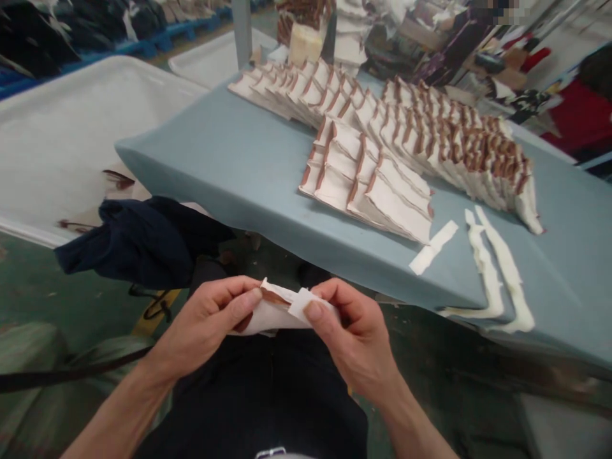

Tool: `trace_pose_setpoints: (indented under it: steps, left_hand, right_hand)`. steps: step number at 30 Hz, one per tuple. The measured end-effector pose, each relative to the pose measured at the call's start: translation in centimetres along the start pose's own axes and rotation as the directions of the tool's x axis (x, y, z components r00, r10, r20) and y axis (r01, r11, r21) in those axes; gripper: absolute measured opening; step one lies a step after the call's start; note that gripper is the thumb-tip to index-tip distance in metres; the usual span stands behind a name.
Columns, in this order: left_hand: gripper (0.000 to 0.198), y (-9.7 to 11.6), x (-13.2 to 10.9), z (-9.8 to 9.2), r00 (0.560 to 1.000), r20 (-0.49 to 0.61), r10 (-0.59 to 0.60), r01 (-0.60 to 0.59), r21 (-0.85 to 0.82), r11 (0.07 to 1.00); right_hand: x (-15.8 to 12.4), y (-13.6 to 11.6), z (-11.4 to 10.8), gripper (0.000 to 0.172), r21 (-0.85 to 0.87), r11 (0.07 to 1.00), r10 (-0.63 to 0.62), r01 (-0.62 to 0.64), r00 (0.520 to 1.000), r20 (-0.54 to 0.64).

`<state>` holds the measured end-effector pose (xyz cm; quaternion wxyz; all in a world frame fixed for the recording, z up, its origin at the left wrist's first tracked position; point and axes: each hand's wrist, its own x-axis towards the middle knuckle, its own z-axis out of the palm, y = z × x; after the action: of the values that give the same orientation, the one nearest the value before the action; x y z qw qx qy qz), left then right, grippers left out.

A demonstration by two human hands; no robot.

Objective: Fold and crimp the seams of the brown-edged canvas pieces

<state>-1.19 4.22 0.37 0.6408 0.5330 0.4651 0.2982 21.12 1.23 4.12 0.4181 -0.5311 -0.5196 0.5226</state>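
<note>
Between my two hands, above my lap, is a white fabric piece (275,319) with a brown edge. My left hand (213,319) pinches its left end between thumb and fingers. At the other end my right hand (351,328) is closed on the fabric together with a small white strip (299,305), which lies over the brown edge under the thumb. Past the hands, on the blue-grey table (201,153), several similar white pieces with brown edges (368,178) lie overlapped in a small stack. The fingers behind the fabric are partly hidden.
Long overlapping rows of brown-edged white pieces (406,127) run across the table's back. A short white strip (434,247) and crumpled white strips (502,268) lie at the right front. A large white bin (95,108) stands left, with dark blue cloth (138,242) by it.
</note>
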Motion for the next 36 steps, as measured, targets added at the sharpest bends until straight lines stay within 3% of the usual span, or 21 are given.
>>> trace_pose_setpoints:
  steps: [3,10,16,22,29,36]
  left_hand:
    - [0.038,0.9,0.5,0.7,0.998,-0.008,0.056,-0.056,-0.010,0.998]
    - [0.036,1.0,0.8,1.5,0.993,-0.087,0.079,-0.080,-0.011,0.997]
    - [0.034,0.8,1.0,1.5,0.995,-0.095,0.026,-0.032,-0.057,0.998]
    - [0.038,1.2,1.1,1.7,0.994,-0.100,0.046,-0.049,-0.021,0.999]
    - [0.036,0.9,1.0,1.9,0.993,-0.115,0.016,-0.018,-0.017,1.000]
    - [0.035,1.0,1.2,1.9,0.988,-0.149,0.030,-0.029,0.010,1.000]
  right_hand:
    - [0.0,-1.1,0.4,0.024,-0.100,0.994,-0.044,0.044,0.999,0.002]
    - [0.7,-0.1,1.1,0.024,-0.200,0.978,-0.074,0.066,0.997,-0.036]
    - [1.1,0.2,1.6,0.023,-0.096,0.995,-0.030,0.026,0.999,-0.032]
    - [1.5,0.5,1.6,0.028,-0.030,0.999,0.025,-0.026,1.000,-0.009]
    - [1.8,0.8,1.8,0.022,-0.171,0.984,0.048,-0.054,0.998,-0.044]
    - [2.1,0.8,0.8,0.027,-0.328,0.944,0.022,-0.042,0.998,-0.066]
